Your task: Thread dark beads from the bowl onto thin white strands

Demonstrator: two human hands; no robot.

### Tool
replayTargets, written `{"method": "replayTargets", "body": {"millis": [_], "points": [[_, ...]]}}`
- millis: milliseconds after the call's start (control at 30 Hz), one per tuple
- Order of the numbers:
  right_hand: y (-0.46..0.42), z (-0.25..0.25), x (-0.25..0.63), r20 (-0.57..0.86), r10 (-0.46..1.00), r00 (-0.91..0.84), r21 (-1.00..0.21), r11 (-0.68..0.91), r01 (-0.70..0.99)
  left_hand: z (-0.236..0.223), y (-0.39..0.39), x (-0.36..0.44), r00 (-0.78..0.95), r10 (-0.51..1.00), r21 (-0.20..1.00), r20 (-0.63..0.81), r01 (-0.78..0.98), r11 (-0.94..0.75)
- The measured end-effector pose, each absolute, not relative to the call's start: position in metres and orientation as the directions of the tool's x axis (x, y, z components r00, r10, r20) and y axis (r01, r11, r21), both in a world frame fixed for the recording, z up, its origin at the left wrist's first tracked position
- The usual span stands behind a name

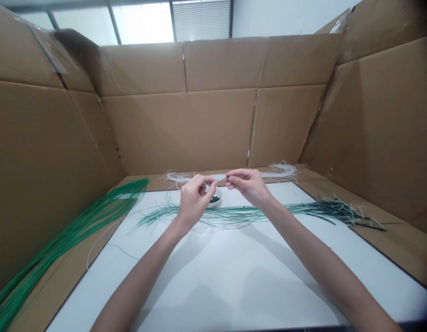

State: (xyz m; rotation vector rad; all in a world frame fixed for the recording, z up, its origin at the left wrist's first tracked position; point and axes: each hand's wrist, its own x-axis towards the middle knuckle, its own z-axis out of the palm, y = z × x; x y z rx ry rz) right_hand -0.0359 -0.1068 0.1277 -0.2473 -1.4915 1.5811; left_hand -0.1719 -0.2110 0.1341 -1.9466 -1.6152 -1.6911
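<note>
My left hand (195, 199) is closed in a pinch on a thin pale strand (220, 180), which stretches across toward the other hand. My right hand (249, 186) pinches a small dark piece (227, 177) at the strand's far end; its exact kind is too small to make out. Behind and below my left fingers stands a small white bowl (219, 202) holding dark pieces (214, 199). A bundle of thin green strands (234, 213) lies across the white board under both wrists, with darker thick ends (334, 208) at the right.
Along the left edge runs a thick bundle of green strands (78, 226). White strands (280, 173) lie at the back of the white board (213, 276). Cardboard walls (178, 129) enclose the left, back and right sides. One loose white strand (92, 249) curls at the left.
</note>
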Motion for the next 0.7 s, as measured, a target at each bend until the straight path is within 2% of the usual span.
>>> {"method": "replayTargets", "body": {"millis": [200, 467, 700], "points": [[-0.1058, 0.1278, -0.0353, 0.46, 0.702, -0.544, -0.862, 0.208, -0.462, 0.1334, -0.2112, -0.1717, -0.174, 0.616, 0.514, 0.768, 0.741, -0.432], [-0.1135, 0.1326, -0.0289, 0.579, 0.65, -0.492, -0.812, 0.517, -0.272, 0.1333, -0.2112, -0.1717, -0.136, 0.596, 0.455, 0.792, 0.781, -0.427], [-0.115, 0.1316, -0.0276, 0.609, 0.629, -0.484, -0.777, 0.596, -0.203, 0.1317, -0.2102, -0.1714, -0.12, 0.595, 0.445, 0.795, 0.782, -0.436]]}}
